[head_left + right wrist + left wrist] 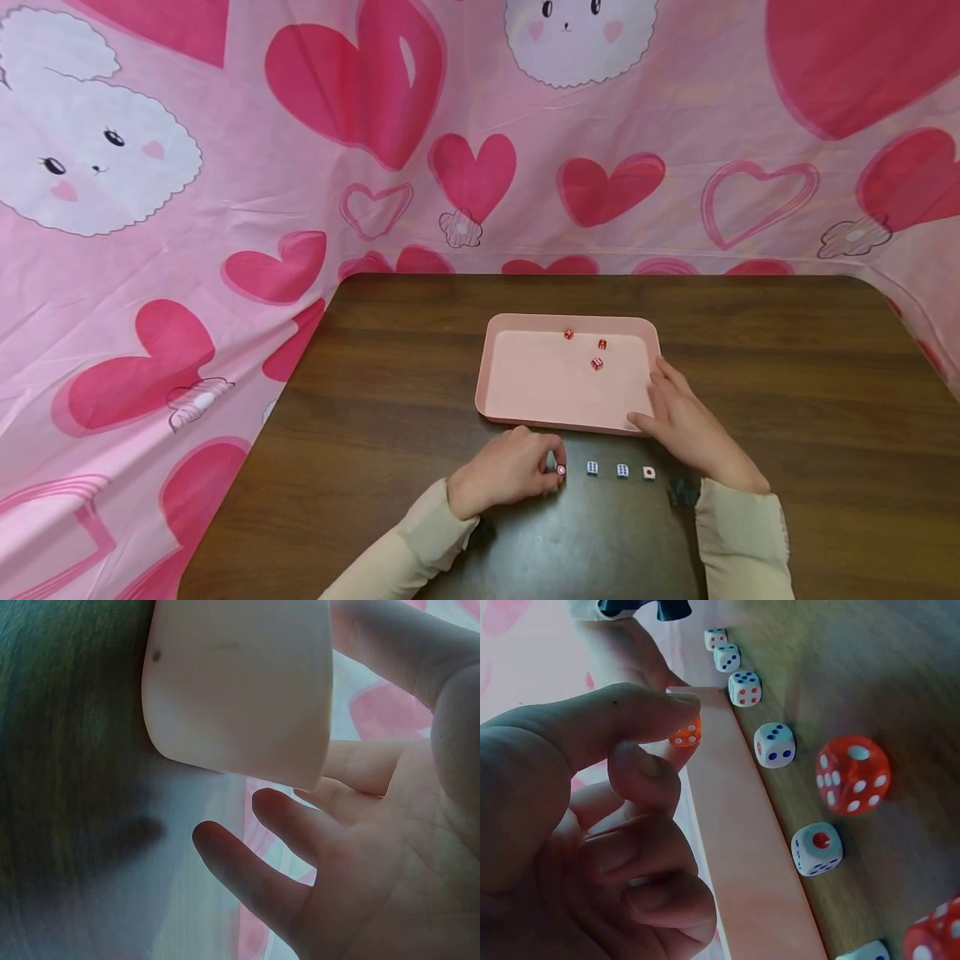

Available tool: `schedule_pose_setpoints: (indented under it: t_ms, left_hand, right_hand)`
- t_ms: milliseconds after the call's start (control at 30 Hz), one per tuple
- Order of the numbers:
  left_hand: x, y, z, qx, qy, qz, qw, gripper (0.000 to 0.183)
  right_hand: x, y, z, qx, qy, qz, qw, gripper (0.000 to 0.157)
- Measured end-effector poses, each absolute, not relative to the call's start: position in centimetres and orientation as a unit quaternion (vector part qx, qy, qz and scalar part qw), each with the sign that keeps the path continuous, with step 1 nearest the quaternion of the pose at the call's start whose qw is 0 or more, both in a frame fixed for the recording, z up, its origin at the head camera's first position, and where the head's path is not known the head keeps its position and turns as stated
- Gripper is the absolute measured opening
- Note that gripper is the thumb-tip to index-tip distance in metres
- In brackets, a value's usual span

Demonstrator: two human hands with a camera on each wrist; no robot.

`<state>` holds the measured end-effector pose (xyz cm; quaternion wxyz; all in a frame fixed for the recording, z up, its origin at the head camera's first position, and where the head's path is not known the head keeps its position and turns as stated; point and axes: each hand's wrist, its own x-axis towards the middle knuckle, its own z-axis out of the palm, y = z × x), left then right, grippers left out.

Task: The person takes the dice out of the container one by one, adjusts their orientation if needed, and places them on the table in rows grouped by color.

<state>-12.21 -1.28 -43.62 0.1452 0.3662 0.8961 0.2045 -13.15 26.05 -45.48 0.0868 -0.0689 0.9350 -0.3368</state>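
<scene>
Between thumb and forefinger, my left hand [510, 468] pinches a small red die [685, 733] with white dots. It is just in front of the pink tray [555, 422]. White dice [622, 471] form a row to its right on the table. The left wrist view shows several white dice [775, 745] along the tray wall and red dice [853, 775] beside them on the wood. At the tray's front right corner rests my right hand [693, 425], its thumb along the front rim and fingers against the right side. Its lower fingers [251, 881] stretch out, apart from the tray.
Three red dice [597, 363] lie inside the tray, towards its back right. The brown wooden table [375, 375] extends around the tray. Pink cloth [247, 167] with hearts hangs behind and to the left. Something dark [682, 492] shows by the right wrist.
</scene>
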Motion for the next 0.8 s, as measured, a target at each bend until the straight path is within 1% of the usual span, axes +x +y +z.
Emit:
schedule_pose_setpoints:
  t_ms: [200,367,800]
  left_hand:
    - [-11.9,-1.3,-44.0,0.371,0.895,0.202,0.145,0.005]
    - [-11.7,-1.3,-44.3,0.373,0.899,0.185,0.133,0.004]
    - [-11.0,-1.1,-45.3,0.368,0.907,0.155,0.134,0.004]
  right_hand:
    - [-13.1,26.0,-45.5,-0.071,0.935,-0.337,0.085,0.083]
    - [-13.1,26.0,-45.5,-0.071,0.936,-0.334,0.086,0.083]
    - [-13.0,26.0,-45.5,-0.070,0.937,-0.330,0.093,0.085]
